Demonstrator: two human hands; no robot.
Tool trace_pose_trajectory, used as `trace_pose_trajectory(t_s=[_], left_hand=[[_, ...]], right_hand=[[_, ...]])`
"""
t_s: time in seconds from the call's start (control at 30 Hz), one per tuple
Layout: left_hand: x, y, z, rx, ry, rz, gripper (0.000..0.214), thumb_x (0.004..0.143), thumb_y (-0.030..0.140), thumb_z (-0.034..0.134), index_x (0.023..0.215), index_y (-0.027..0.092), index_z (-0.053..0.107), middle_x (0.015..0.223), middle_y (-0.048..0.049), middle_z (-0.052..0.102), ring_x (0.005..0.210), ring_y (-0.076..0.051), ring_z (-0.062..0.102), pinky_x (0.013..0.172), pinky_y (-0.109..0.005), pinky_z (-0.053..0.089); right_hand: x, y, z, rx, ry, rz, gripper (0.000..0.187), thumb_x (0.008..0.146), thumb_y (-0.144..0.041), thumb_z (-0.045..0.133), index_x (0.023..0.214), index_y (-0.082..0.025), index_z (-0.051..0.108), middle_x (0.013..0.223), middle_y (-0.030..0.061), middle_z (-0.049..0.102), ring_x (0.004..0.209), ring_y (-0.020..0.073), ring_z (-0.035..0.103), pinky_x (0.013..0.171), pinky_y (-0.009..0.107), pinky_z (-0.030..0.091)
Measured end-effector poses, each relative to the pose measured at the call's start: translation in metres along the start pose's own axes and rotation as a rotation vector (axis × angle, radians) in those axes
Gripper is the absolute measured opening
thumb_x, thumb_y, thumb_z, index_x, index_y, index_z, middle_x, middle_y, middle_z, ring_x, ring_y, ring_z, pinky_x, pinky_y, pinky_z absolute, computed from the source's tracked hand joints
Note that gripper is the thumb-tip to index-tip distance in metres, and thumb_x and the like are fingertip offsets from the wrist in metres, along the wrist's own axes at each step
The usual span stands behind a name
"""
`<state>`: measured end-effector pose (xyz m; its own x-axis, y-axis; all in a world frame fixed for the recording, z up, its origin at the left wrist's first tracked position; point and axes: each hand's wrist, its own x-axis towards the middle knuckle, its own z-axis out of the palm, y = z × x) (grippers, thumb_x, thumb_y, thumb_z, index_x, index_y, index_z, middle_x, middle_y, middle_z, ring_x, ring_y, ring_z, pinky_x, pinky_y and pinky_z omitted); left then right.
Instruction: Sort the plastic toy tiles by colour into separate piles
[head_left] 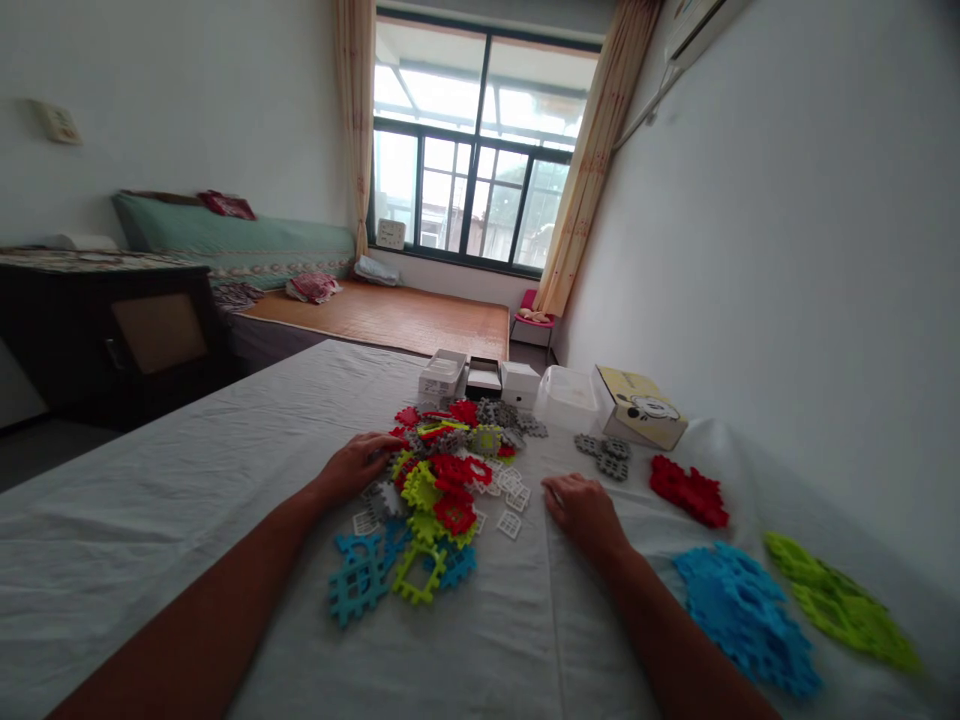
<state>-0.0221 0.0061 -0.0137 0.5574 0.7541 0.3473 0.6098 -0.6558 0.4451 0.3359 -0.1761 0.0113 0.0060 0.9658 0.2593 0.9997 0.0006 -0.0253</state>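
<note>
A mixed pile of interlocking plastic building pieces lies in front of me, with red pieces (452, 472), lime-green pieces (421, 486), blue pieces (358, 578), grey pieces (388, 498) and white window-like pieces (510, 524). My left hand (358, 466) is at the pile's left side, fingers stretched out and slightly apart. Its fingertips touch or nearly touch a red piece; no firm grip shows. To the right of the pile, my right hand (583, 508) rests on the white cloth (517, 620), fingers loosely bent and nothing visible in them.
Sorted groups lie on the right: grey pieces (606, 455), a red stack (688, 490), a blue stack (746, 610) and a lime-green stack (840, 600). Behind the pile stand small open boxes (442, 372), a clear plastic container (568, 395) and a yellow box (640, 408) near the wall.
</note>
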Motion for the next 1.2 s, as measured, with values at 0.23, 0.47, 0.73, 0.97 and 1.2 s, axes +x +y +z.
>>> trace_pose_trajectory(t_s=[0.23,0.47,0.73,0.97,1.2], left_hand=[[-0.001,0.003,-0.002,0.004,-0.005,0.003,0.038,0.085,0.037,0.042,0.113,0.024,0.065,0.116,-0.0039,0.065,0.110,-0.021,0.055,0.096,-0.031,0.041],[0.000,0.004,-0.002,-0.013,0.010,-0.003,0.037,0.085,0.037,0.044,0.110,0.024,0.067,0.116,-0.0032,0.065,0.109,-0.021,0.056,0.096,-0.030,0.041],[0.000,0.006,-0.003,-0.033,0.017,0.015,0.036,0.084,0.037,0.045,0.109,0.024,0.068,0.112,-0.0043,0.067,0.106,-0.022,0.057,0.094,-0.031,0.042],[0.000,0.004,-0.001,-0.031,0.027,0.015,0.036,0.085,0.038,0.045,0.109,0.024,0.068,0.113,-0.0046,0.067,0.107,-0.022,0.057,0.093,-0.031,0.042],[0.000,0.003,-0.003,-0.019,0.018,0.025,0.036,0.085,0.038,0.046,0.110,0.025,0.067,0.114,-0.0033,0.067,0.107,-0.021,0.058,0.092,-0.030,0.043]], right_hand=[[-0.011,0.041,-0.001,-0.158,0.062,0.255,0.029,0.091,-0.028,0.043,0.113,-0.023,0.062,0.109,0.0079,0.067,0.102,0.0268,0.054,0.077,0.037,0.040],[-0.002,-0.011,0.006,0.090,0.093,-0.058,0.035,0.093,-0.031,0.043,0.126,-0.024,0.054,0.126,0.0054,0.058,0.116,0.0222,0.046,0.094,0.035,0.038],[0.003,-0.038,0.013,0.180,-0.024,-0.168,0.031,0.089,-0.028,0.052,0.118,-0.026,0.060,0.121,0.0022,0.063,0.108,0.0198,0.053,0.090,0.031,0.041],[-0.003,-0.024,0.005,0.191,0.058,-0.072,0.021,0.090,-0.027,0.048,0.102,-0.028,0.066,0.099,0.0006,0.071,0.095,0.0193,0.060,0.084,0.033,0.041],[-0.007,-0.006,0.004,0.355,0.008,-0.133,0.016,0.087,-0.026,0.052,0.091,-0.025,0.067,0.095,0.0003,0.071,0.091,0.0171,0.060,0.082,0.026,0.043]])
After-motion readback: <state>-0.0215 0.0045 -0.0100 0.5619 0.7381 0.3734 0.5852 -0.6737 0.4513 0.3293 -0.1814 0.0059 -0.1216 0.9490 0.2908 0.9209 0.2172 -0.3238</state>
